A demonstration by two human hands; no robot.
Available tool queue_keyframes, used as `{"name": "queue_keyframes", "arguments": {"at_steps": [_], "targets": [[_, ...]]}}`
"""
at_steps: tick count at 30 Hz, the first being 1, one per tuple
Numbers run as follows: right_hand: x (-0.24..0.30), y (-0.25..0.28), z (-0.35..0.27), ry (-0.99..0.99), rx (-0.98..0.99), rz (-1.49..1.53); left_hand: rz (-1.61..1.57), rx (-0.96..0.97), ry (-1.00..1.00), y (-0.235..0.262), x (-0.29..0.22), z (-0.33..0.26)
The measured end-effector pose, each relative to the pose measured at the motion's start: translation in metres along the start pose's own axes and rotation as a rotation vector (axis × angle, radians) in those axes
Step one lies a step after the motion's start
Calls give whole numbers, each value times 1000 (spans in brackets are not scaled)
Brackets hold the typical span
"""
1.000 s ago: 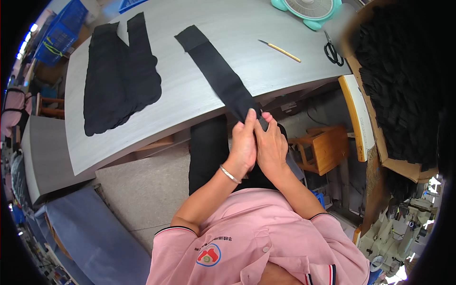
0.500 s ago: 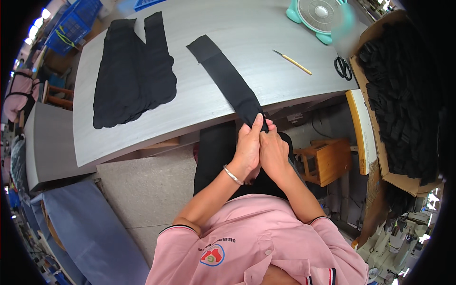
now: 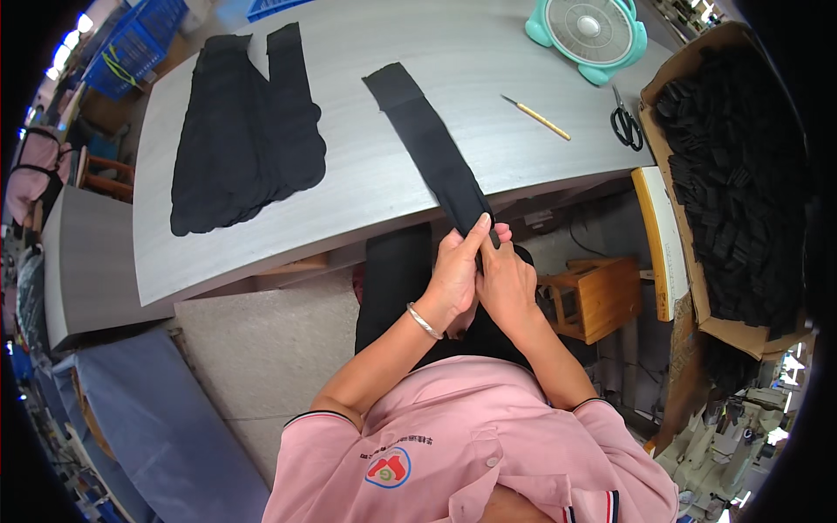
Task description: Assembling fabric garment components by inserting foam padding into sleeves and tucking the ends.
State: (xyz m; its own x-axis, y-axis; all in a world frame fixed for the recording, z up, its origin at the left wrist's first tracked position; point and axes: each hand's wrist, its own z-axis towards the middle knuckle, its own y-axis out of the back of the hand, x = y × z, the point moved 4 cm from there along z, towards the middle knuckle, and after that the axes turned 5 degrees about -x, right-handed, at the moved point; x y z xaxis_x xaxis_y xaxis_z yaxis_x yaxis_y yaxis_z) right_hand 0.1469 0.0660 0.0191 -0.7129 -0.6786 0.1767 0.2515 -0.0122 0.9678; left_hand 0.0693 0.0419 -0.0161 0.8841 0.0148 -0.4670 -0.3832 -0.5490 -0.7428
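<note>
A long black sock (image 3: 427, 131) stretches from the grey table over its front edge, its cuff lying flat on the far side. Both my hands grip the near end just off the edge. My left hand (image 3: 453, 268) is closed on it, thumb laid along the top. Pressed close beside it, my right hand (image 3: 507, 277) is closed on the same end, with fingertips showing past the left thumb. The bunched tip of the sock is mostly hidden by my fingers. To the left lies an overlapping row of several black socks (image 3: 231, 139), rounded toes toward me.
On the table (image 3: 349, 174) lie a wooden-handled pointed tool (image 3: 542, 120) and black-handled scissors (image 3: 625, 129), near a teal fan (image 3: 589, 35). A cardboard box (image 3: 689, 70) full of folded black pieces stands at right. A wooden stool (image 3: 602, 301) is under the table; blue crates (image 3: 135, 48) stand far left.
The sock's far end has shifted slightly right on the table. My hands stay together at its near end, fingers slightly rearranged. A blur beside the fan and scissors is gone.
</note>
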Motion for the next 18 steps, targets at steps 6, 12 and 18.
{"name": "queue_keyframes", "arguments": {"at_steps": [6,12,18], "targets": [[7,8,-6,-43,201,-1,-35,-71,-64,-7,-7,-6],[6,10,9,-6,21,73,-52,44,-9,-7,-17,4],[6,19,-17,-32,84,-56,-9,-6,-69,-2,-6,7]]}}
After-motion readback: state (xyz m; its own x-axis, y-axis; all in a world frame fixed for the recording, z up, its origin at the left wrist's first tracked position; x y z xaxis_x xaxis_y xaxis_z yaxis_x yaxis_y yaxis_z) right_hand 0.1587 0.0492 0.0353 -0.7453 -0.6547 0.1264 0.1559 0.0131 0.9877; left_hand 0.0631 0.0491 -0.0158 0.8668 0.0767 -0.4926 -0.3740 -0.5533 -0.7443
